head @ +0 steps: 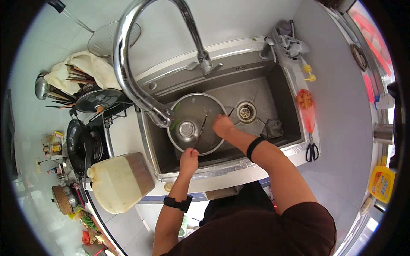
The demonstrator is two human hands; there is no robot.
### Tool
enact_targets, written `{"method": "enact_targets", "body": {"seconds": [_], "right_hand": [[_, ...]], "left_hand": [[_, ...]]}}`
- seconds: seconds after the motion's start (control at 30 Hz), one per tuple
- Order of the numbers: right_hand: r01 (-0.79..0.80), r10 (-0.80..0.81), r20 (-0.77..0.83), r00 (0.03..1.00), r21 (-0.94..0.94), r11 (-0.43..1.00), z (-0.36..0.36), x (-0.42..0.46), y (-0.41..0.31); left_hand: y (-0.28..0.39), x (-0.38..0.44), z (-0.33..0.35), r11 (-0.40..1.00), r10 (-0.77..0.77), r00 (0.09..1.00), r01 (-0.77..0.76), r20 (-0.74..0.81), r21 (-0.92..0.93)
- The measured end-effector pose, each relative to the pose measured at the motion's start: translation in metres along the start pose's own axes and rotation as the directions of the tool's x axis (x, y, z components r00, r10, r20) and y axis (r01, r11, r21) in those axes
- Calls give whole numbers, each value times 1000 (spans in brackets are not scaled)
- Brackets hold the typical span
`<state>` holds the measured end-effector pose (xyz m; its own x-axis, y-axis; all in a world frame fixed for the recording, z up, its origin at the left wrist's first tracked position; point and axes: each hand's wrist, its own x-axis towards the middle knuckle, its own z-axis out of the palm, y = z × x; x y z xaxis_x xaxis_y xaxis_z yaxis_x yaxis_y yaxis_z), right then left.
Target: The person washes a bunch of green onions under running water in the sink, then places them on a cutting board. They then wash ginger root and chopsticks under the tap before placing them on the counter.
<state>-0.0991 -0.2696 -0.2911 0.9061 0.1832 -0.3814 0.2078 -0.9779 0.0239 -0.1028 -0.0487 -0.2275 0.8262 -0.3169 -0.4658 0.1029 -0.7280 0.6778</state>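
Note:
A round metal basin (209, 97) of water stands in the stainless steel sink (288, 110), with a small metal bowl (187, 129) and some green pieces (175, 124) inside. My left hand (189, 160), at the basin's near rim, grips the lower end of a thin dark stick (201, 128), likely a chopstick, which slants over the basin. My right hand (223, 125) is closed at the basin's right side; a short dark tip (231, 112) sticks out beyond it, the rest hidden by the fingers. The chrome faucet (123, 60) arches over the basin's left side.
A dark crumpled cloth (272, 129) lies near the drain (246, 112). Scissors (311, 151) and a red net bag (307, 110) rest on the right ledge. Left of the sink stand a large plastic jug (117, 185), a black wok (77, 144) and a glass lid (97, 101).

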Motion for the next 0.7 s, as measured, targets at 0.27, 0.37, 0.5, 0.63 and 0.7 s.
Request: {"method": "enact_targets", "body": {"seconds": [0.27, 0.37, 0.5, 0.63, 0.7], "right_hand": [[198, -42, -381, 924, 380, 904, -51, -33, 23], [250, -15, -406, 914, 533, 808, -56, -40, 19], [376, 92, -612, 786, 591, 714, -38, -46, 6], [-26, 407, -372, 834, 711, 702, -26, -76, 44], [-424, 430, 114, 895, 515, 745, -2, -98, 93]], "left_hand": [[4, 5, -2, 998, -13, 997, 8, -74, -67], [28, 4, 12, 855, -261, 956, 292, 131, -429], [53, -4, 18, 824, -341, 920, 392, 196, -408], [20, -1, 29, 888, -302, 953, 287, 14, -359], [12, -2, 27, 903, -280, 960, 263, -3, -341]]}}
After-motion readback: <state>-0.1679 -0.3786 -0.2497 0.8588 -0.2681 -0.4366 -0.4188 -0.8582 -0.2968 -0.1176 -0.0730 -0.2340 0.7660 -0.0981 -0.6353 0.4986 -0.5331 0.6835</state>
